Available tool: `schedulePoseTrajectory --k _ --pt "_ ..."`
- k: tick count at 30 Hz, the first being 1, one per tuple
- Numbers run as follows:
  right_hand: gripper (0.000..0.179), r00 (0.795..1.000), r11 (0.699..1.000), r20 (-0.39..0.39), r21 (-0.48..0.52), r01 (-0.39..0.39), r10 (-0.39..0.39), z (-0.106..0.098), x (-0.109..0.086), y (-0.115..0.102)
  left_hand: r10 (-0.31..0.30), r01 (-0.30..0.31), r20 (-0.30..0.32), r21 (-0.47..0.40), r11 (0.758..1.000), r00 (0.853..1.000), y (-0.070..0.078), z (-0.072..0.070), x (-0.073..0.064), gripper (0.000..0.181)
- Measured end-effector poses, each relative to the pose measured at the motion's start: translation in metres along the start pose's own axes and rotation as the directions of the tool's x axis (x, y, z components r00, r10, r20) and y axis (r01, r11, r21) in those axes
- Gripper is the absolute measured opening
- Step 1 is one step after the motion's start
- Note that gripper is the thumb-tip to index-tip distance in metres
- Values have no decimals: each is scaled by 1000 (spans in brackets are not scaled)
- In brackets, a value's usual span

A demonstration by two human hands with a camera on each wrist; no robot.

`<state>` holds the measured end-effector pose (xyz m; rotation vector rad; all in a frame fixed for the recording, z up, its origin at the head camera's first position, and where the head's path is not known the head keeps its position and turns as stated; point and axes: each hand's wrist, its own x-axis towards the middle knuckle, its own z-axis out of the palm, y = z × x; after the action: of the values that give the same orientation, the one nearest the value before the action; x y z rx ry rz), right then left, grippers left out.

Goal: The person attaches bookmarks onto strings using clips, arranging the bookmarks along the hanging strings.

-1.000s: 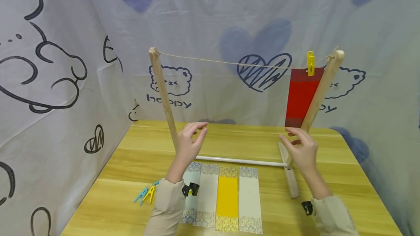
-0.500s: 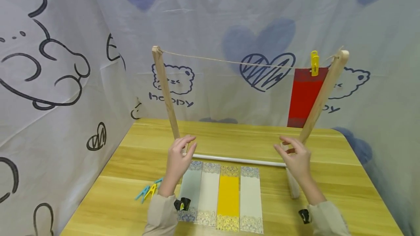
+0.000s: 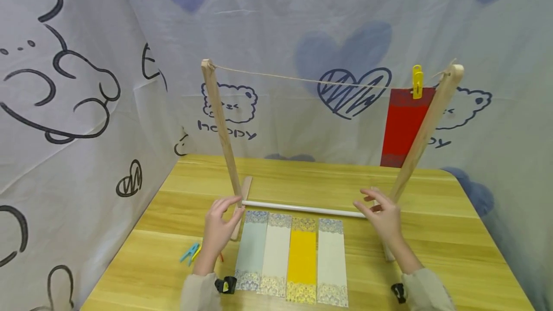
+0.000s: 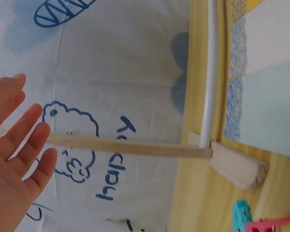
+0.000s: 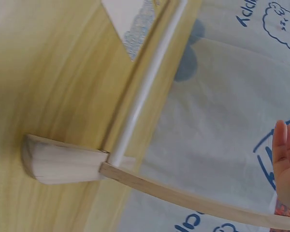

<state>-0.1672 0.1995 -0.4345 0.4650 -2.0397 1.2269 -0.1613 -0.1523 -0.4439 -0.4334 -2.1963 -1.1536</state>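
My left hand [image 3: 218,227] hovers by the foot of the left post, holding nothing, its fingers loosely bent. Near the right post my right hand [image 3: 383,215] is likewise free, thumb and fingers apart. A yellow clothespin [image 3: 417,82] clips a red strip [image 3: 403,131] to the string [image 3: 276,77], at its right end. On the table between my hands lie a pale blue strip [image 3: 252,244], a cream strip [image 3: 276,253], a yellow strip [image 3: 301,257] and a white strip [image 3: 331,260], side by side with patterned ends.
Wooden posts [image 3: 221,124] on feet carry the string; a white rod [image 3: 302,209] joins them low down. Left of my left forearm lies a teal clothespin [image 3: 190,252], others partly hidden; a pink clothespin [image 4: 262,225] shows in the left wrist view. Printed cloth [image 3: 276,23] hangs behind.
Both hands have come down from higher up, the left also drawing leftward. They hold nothing throughout. The view has shifted slightly; the red strip stays hanging.
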Motion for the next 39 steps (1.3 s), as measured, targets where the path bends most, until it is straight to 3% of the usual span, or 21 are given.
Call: schedulePoseTrajectory --k 10,17,22,25,28,34,35,39 --pt "39 993 999 110 11 -47 45 5 -16 12 -42 41 42 38 998 998 -13 -17 -20 37" --pt "39 993 999 118 43 -17 12 12 -28 19 -128 124 34 108 986 991 -24 -28 -35 37" --pt "39 983 995 169 53 -85 75 14 -37 24 -204 197 61 115 974 977 -33 -36 -47 39" --pt "39 968 985 209 76 -155 137 13 -41 27 -263 251 93 121 960 960 -38 -39 -52 41" --pt "37 954 972 246 112 -204 172 13 -43 32 -331 315 132 128 940 934 -43 -40 -56 46" --pt "38 916 961 342 100 -258 211 14 -47 39 -397 383 179 109 917 900 -53 -40 -65 53" --pt "39 906 959 359 85 -269 223 14 -47 40 -411 396 193 110 911 891 -54 -40 -67 53" --pt "44 862 943 420 39 -330 284 15 -50 43 -508 477 250 177 861 824 -58 -41 -72 57"
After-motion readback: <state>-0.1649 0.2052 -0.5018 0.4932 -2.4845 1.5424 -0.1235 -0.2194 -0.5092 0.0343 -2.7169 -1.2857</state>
